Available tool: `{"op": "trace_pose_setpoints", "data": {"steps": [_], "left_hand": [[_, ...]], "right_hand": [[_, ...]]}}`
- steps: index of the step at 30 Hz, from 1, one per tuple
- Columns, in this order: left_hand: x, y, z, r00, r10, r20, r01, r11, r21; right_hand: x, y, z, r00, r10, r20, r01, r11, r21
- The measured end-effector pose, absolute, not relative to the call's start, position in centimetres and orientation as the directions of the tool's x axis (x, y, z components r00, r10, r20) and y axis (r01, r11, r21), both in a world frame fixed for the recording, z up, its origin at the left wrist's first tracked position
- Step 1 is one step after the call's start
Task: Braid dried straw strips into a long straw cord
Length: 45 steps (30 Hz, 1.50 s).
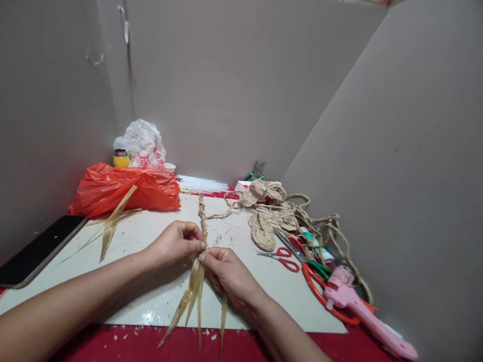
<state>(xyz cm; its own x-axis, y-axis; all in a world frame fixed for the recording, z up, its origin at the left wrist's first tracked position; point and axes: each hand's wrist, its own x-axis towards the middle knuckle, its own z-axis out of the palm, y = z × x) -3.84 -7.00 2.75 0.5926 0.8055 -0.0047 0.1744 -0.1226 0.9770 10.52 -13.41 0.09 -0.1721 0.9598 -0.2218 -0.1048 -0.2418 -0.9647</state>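
Observation:
My left hand [184, 241] pinches a braided cord [203, 216] of dried plant fibre between thumb and fingertips. Right below it, my right hand [226, 271] is closed on the same braid where its loose strips begin. Several flat, straw-coloured fibre strips [194, 286] hang from the pinch toward the front edge of the board, and one comes out under my right hand. The finished part of the braid runs away from me, with a thinner cord leading right to coiled, woven fibre pieces [261, 232].
A white board [151, 301] lies on a red surface [143, 344]. On the right are small red-handled scissors [283, 259], larger orange-handled scissors [317, 289] and a pink glue gun [358, 301]. Leftward lie a phone [41, 246], loose strips [113, 223] and a red plastic bag [128, 188].

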Motion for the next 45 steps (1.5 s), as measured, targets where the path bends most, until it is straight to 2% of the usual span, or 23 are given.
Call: {"op": "trace_pose_setpoints", "data": {"steps": [4,8,12,16,25,27,32,34,40,45], "left_hand": [[-4.1,-6.4,2.8,0.565,0.821,-0.084,0.069,0.055,0.996],[-4.9,-5.9,4.5,0.511,0.857,-0.065,0.051,0.046,0.998],[-5.1,-6.2,5.2,0.686,0.708,-0.168,0.136,0.102,0.985],[-4.7,-6.8,4.1,0.742,0.634,-0.218,0.271,0.013,0.962],[-5.5,-7.1,4.7,0.776,0.617,-0.13,0.408,-0.334,0.85],[-5.6,-7.2,4.8,0.792,0.597,-0.128,0.394,-0.339,0.854],[-5.6,-7.3,4.9,0.81,0.543,-0.22,0.362,-0.168,0.917],[-5.7,-7.2,5.1,0.817,0.526,-0.236,0.365,-0.154,0.918],[-6.1,-6.8,5.4,0.852,0.454,-0.26,0.398,-0.242,0.885],[-5.8,-6.9,5.1,0.831,0.512,-0.217,0.446,-0.38,0.81]], "right_hand": [[10.6,-13.4,0.3,-0.179,0.96,-0.216,-0.116,-0.239,-0.964],[10.9,-13.4,0.6,-0.176,0.955,-0.237,-0.152,-0.264,-0.952],[11.2,-13.4,0.8,-0.209,0.945,-0.252,-0.205,-0.294,-0.933],[11.3,-13.3,0.7,-0.239,0.942,-0.234,-0.203,-0.284,-0.937],[11.5,-13.4,0.3,-0.281,0.936,-0.21,-0.108,-0.248,-0.963],[11.5,-13.4,0.3,-0.291,0.934,-0.21,-0.124,-0.254,-0.959],[11.4,-13.4,0.6,-0.296,0.938,-0.18,-0.104,-0.219,-0.97],[11.5,-13.4,0.7,-0.289,0.942,-0.171,-0.082,-0.203,-0.976],[11.7,-13.3,0.5,-0.301,0.937,-0.177,-0.059,-0.203,-0.977],[11.7,-13.2,0.3,-0.326,0.929,-0.177,0.003,-0.187,-0.982]]}}
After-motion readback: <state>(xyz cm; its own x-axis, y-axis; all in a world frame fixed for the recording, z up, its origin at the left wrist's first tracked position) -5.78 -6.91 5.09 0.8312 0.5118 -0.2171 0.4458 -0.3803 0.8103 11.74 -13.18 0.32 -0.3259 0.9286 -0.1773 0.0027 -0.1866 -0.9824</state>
